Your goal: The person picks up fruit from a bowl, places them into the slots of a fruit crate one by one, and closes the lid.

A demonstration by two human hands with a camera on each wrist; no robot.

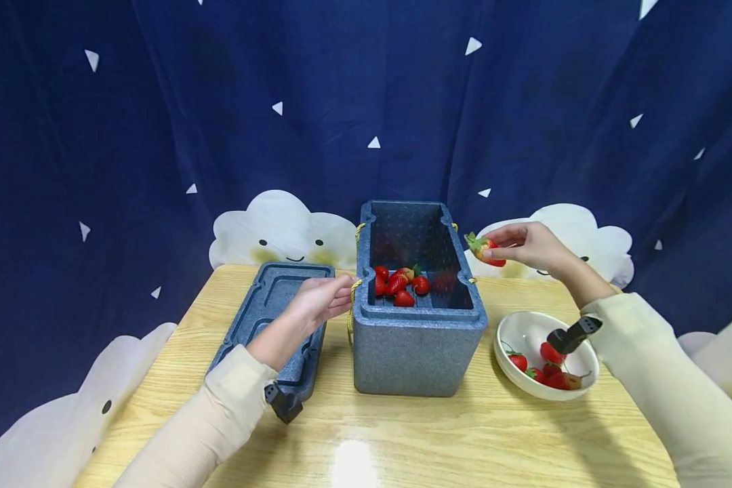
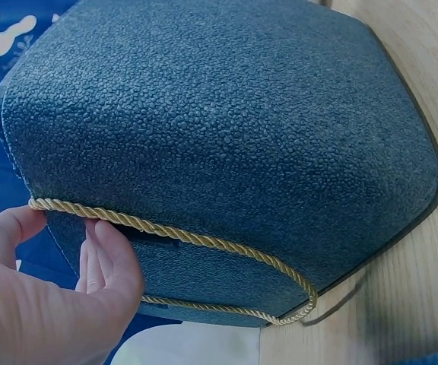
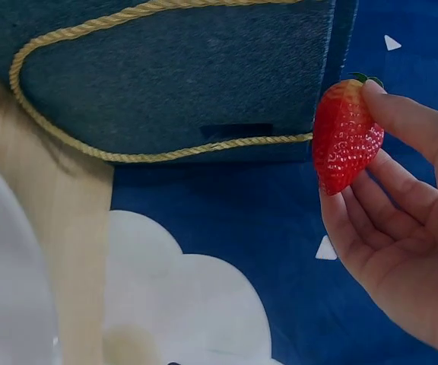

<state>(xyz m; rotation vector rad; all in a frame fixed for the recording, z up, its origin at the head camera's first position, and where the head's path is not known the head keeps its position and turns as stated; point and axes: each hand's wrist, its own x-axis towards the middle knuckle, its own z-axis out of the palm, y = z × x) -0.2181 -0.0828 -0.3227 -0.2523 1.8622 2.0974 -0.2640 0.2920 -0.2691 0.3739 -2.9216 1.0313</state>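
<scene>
Right of the box [image 1: 411,359], a strawberry [image 3: 348,141] could fall

The right hand [image 1: 532,245] pinches it outside the box; a slack grip would drop it. The left hand [image 1: 322,299] touches the box's left rope [image 2: 213,241], pinching or not I cannot tell; a tug could shift the box.
</scene>
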